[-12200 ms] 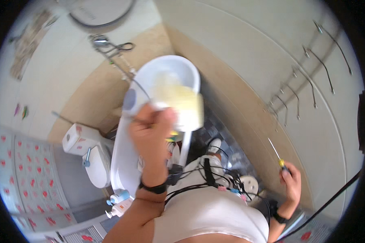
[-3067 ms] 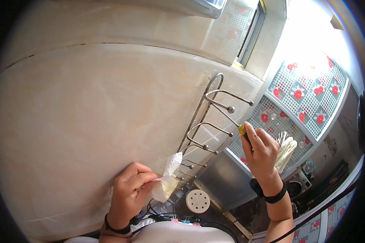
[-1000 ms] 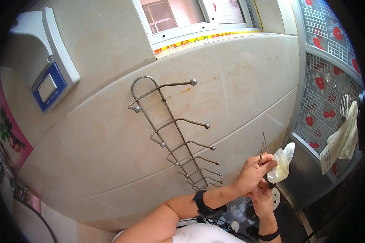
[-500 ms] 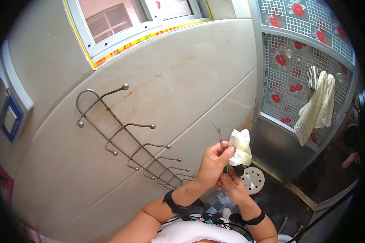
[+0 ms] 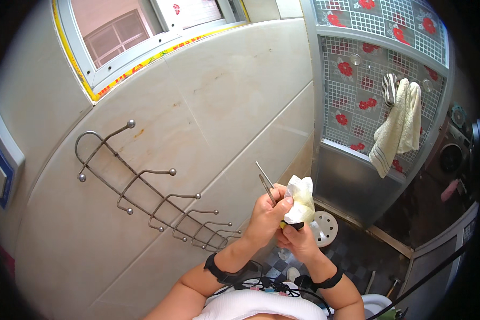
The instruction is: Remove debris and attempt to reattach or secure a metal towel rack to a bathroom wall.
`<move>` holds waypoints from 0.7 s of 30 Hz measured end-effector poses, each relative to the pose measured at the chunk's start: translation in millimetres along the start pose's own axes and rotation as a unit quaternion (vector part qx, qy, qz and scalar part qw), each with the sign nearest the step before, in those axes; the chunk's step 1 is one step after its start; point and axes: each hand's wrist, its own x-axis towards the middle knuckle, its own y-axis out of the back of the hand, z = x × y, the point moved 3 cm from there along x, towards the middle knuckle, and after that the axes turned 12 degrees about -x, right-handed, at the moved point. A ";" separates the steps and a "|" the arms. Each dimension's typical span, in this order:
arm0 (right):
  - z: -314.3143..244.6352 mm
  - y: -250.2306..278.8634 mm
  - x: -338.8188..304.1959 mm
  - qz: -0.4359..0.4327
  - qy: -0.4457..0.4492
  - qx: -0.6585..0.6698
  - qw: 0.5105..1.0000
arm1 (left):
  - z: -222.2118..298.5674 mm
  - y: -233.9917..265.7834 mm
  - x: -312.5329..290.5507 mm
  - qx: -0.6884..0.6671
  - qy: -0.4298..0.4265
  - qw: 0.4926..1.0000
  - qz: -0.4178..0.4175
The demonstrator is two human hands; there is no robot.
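Got my left hand (image 5: 265, 212) pinching the crumpled white cloth (image 5: 300, 200) around the screwdriver's thin shaft (image 5: 265, 181). My right hand (image 5: 298, 241) is closed on its handle underneath, right in front of the tiled wall (image 5: 224, 96) by the hook rack (image 5: 154, 197).

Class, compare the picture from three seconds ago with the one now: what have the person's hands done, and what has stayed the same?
The hands, then apart with the right reaching toward the tiled partition, have come together in front of the wall. The left hand still holds the crumpled plastic bag; the right hand still grips the yellow-handled tool. The wire hook rack remains on the wall.
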 end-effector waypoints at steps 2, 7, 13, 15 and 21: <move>0.4 -1.1 0.4 0.008 0.014 -0.007 1.000 | -1.3 2.1 -0.5 -0.003 0.016 1.000 0.008; 2.8 2.1 -2.6 0.037 0.022 -0.008 0.999 | -0.8 3.3 0.3 0.004 -0.011 0.999 0.032; -1.6 8.5 -4.9 0.136 0.041 0.025 0.990 | -5.4 8.4 0.9 -0.021 0.029 0.999 0.033; 0.6 9.9 -6.9 0.143 0.042 0.026 0.988 | -8.0 10.9 1.3 -0.053 0.051 0.997 0.031; 4.1 20.2 -9.6 0.157 0.046 0.056 0.985 | -12.7 11.3 1.9 -0.148 0.123 0.981 0.003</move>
